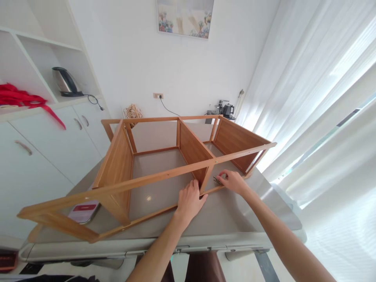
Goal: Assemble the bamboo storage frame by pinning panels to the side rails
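Note:
A brown wooden shelf rack (152, 177) lies on its side on a grey table (235, 219). My left hand (189, 201) is closed around the rack's lower rail, beside the middle shelf board (194, 147). Just right of the middle post, my right hand (232, 181) is over the lower rail with thumb and forefinger bent together. At those fingertips are several small, thin, dark pieces that look like screws (216, 180). Whether all of them are held or some rest on the table is too small to tell.
A flat box with a red and white label (84, 211) lies under the rack's left end. White cabinets (44, 145) stand at left, with a kettle (66, 82) and red ribbon (26, 98). A dark appliance (226, 109) sits behind the rack. White curtains (308, 78) hang at right.

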Demonstrator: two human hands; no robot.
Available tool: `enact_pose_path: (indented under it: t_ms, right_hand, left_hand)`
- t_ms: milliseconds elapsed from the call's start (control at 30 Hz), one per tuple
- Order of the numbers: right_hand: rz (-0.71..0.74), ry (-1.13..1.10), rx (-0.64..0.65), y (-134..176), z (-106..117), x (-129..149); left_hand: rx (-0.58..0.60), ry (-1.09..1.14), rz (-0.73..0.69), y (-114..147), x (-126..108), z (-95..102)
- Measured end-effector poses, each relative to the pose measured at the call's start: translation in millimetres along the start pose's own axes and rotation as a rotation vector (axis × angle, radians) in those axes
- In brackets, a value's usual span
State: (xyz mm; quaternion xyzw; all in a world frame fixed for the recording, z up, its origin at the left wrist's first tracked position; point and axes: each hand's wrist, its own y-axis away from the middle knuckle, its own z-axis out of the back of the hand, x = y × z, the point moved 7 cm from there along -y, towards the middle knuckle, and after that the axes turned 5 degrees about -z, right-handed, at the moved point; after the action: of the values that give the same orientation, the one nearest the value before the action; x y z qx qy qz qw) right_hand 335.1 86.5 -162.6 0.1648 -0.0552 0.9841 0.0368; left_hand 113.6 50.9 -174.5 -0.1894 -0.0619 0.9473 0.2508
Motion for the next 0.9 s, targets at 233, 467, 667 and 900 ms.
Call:
enact_pose_path:
  t_ms: [233,467,667,900]
  right_hand:
    - [0.127,-0.035,0.199,-33,-17,10]
    - [0.142,-0.107,0.283,-48,-38,5]
    - [0.162,-0.272,0.195,-39,-21,15]
    - [0.256,-0.422,0.237,-1,-22,52]
  left_hand:
    - [-0.056,-0.058,-0.025,3,1,-3.5]
    - [-0.038,-0.021,-0.029,5,4,-1.6]
    - [-0.042,0.016,0.062,7,9,-0.7]
    - [-0.036,-0.015,-0.064,18,6,7.5]
